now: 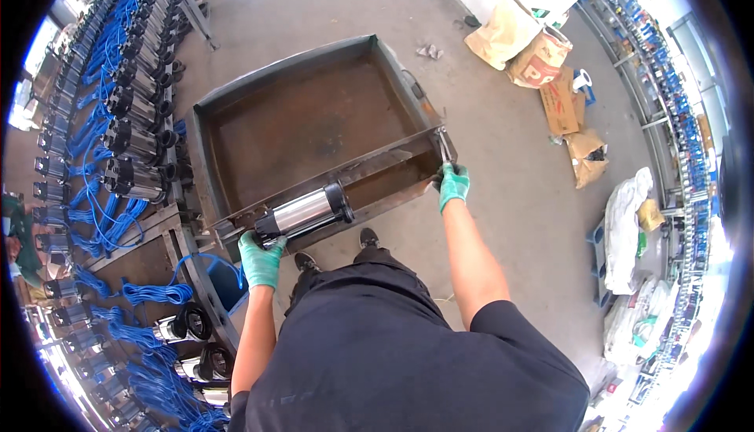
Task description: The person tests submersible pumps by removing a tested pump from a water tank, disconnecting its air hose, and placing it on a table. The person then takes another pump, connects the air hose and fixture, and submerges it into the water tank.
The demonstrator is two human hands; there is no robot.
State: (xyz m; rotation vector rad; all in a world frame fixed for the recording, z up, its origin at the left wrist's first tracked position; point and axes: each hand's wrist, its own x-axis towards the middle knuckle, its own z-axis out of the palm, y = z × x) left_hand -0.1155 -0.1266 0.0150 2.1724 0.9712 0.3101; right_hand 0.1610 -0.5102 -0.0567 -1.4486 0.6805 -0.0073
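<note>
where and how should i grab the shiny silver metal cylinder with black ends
Probably around the middle of the shiny silver metal cylinder with black ends, coming from above: it lies on its side, its smooth round barrel exposed on top. The green-gloved left hand is at its left end.

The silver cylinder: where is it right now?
In the head view, the silver cylinder lies along the near edge of the tray, left of centre, its left end at the left hand.

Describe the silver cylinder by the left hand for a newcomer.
Find the big rectangular metal tray in the middle. Along its near side lies a shiny silver cylinder with black ends, the green-gloved left hand at one end. Unlike similar cylinders at left, it lies alone.
</note>
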